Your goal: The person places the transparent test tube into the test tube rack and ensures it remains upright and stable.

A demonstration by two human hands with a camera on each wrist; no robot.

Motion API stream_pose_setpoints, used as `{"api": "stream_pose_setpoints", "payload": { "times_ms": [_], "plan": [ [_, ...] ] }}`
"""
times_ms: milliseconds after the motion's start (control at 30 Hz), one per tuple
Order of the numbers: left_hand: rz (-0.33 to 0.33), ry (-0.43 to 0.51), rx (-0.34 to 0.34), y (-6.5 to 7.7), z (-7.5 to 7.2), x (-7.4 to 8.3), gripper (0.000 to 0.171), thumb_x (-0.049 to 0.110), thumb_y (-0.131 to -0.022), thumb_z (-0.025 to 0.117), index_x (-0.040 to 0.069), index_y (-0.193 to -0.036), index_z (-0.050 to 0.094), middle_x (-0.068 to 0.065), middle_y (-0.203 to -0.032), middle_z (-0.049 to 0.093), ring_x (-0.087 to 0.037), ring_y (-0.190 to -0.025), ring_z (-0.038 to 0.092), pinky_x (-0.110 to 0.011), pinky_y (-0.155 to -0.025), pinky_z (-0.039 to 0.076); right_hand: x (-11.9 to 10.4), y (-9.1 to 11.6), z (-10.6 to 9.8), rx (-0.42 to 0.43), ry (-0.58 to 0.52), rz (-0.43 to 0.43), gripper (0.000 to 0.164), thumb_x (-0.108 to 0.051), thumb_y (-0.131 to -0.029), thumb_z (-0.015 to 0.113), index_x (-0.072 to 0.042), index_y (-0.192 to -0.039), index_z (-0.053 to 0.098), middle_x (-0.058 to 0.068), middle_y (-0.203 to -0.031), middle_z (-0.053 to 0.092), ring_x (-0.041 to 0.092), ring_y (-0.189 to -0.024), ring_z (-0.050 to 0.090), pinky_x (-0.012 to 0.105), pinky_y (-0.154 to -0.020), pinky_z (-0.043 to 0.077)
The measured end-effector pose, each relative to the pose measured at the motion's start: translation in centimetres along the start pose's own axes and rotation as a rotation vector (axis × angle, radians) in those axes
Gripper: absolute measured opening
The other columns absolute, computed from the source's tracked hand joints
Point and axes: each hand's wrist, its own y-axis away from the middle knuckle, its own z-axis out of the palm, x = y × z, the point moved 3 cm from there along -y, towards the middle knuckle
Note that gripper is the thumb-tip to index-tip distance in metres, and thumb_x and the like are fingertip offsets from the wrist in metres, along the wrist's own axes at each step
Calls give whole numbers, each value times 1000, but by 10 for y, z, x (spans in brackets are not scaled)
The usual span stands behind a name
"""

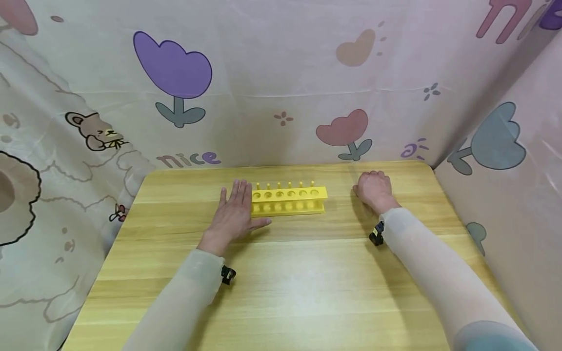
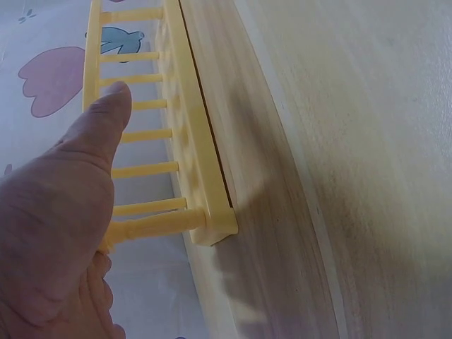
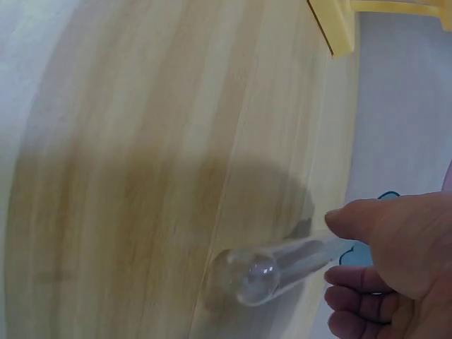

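Observation:
A yellow test tube rack (image 1: 289, 199) with a row of holes and several short pegs stands towards the far side of the wooden table. My left hand (image 1: 233, 213) is at the rack's left end, its fingers straight and its thumb pointing along the front. In the left wrist view, the thumb (image 2: 99, 131) overlaps the rack's bars. To the right of the rack, my right hand (image 1: 374, 191) pinches a clear test tube (image 3: 293, 267) between thumb and curled fingers. The tube's rounded end points down, close over the tabletop, and its other end is hidden by the hand.
The wooden table (image 1: 281, 282) reaches back to a patterned curtain (image 1: 263, 73) with flowers and hearts. More of this curtain hangs along the left and right sides. Small black wrist devices sit on both sleeves.

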Motion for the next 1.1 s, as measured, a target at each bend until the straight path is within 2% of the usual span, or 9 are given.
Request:
{"api": "stream_pose_setpoints", "payload": {
  "times_ms": [200, 367, 500, 600, 733, 833, 1000, 1100],
  "plan": [
    [-2, -6, -10, 0, -1, 2, 119, 77, -96, 53, 1, -167, -7, -17, -175, -13, -34, -163, -13, -60, -130, -9, 0, -2, 3, -59, -3, 24, 40, -29, -105, 52, 6, -109, 69, 31, -117, 66, 49, -112, 56, 63, -102, 45],
    [-2, -5, -13, -2, 0, 4, 119, 76, -97, 53, 1, -167, -7, -17, -175, -13, -35, -164, -11, -60, -131, -8, 1, -4, 5, -70, -23, 41, 38, -28, -104, 51, 4, -105, 70, 30, -116, 67, 50, -112, 56, 65, -103, 43],
    [-13, -1, -14, -2, 1, 3, 119, 77, -97, 53, 2, -167, -7, -17, -175, -13, -34, -164, -12, -59, -131, -10, 1, -4, 5, -72, -66, 45, 39, -30, -105, 50, 4, -105, 68, 29, -113, 67, 49, -110, 56, 66, -103, 41],
    [-18, 1, -13, -2, 1, 2, 119, 77, -96, 53, 2, -167, -6, -17, -175, -13, -34, -164, -13, -58, -131, -10, -1, -2, 2, -61, -126, 57, 39, -32, -107, 49, 4, -99, 64, 26, -105, 67, 47, -104, 58, 65, -100, 41],
    [-14, 4, -12, -2, 2, 2, 120, 78, -96, 52, 2, -167, -6, -17, -175, -13, -35, -164, -11, -59, -131, -8, -1, 6, -11, -14, -231, 72, 38, -35, -107, 49, -1, -93, 56, 19, -89, 66, 42, -91, 63, 61, -93, 42],
    [-13, 13, -15, -2, 2, 2, 120, 78, -96, 53, 2, -167, -7, -17, -175, -13, -34, -164, -11, -59, -131, -8, -2, 16, -28, 55, -304, 66, 35, -35, -105, 49, -1, -94, 54, 17, -84, 63, 40, -84, 62, 59, -89, 41],
    [-14, 23, -18, -2, 1, 2, 121, 78, -95, 53, -1, -168, -2, -17, -175, -13, -33, -163, -12, -58, -130, -10, -7, 33, -52, 180, -370, 23, 35, -28, -100, 49, 5, -109, 57, 22, -91, 69, 42, -85, 64, 59, -88, 37],
    [-15, 21, -18, -2, 0, 2, 121, 80, -95, 52, -1, -168, 0, -18, -175, -12, -34, -164, -11, -59, -131, -9, -11, 41, -56, 242, -342, -42, 35, -27, -102, 52, 5, -112, 60, 24, -100, 72, 44, -94, 64, 61, -93, 37]
  ]
}}
